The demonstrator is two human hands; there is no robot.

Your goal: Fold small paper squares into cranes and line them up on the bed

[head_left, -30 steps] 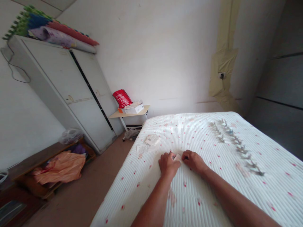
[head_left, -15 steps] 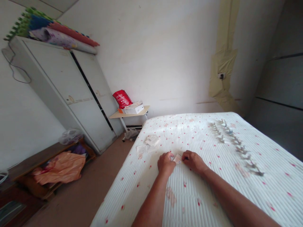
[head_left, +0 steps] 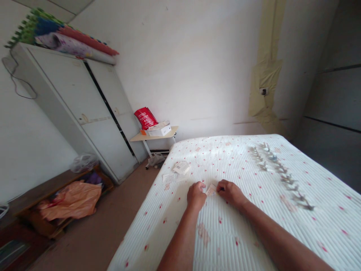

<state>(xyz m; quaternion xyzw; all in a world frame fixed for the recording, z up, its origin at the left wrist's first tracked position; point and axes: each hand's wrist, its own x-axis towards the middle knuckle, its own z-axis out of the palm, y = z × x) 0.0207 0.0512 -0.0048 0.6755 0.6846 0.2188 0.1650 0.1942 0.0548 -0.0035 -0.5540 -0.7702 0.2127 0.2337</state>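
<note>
A small folded piece of paper (head_left: 211, 190), pale with faint pinkish print, lies on the bed between my two hands. My left hand (head_left: 196, 195) is closed, its curled fingers at the paper's left edge. With fingers pinched together, my right hand (head_left: 230, 192) holds the paper's upper right corner. Ahead and to the left, a small stack of printed paper pieces (head_left: 182, 167) rests on the mattress, with a loose printed slip (head_left: 168, 178) beside it. Off to the right stand rows of small folded paper figures (head_left: 286, 177), too blurred to make out in detail.
The bed (head_left: 222, 229) has a white ribbed cover with red dots. Beyond its far left corner is a small table (head_left: 138, 137) with a red bag (head_left: 146, 117) and a white box (head_left: 160, 130). A grey cabinet (head_left: 96, 131) and a low wooden bench (head_left: 28, 192) stand left.
My left hand has drawn back slightly to the left, and its thumb has come off the face of the paper. My right hand has stayed at its corner.
</note>
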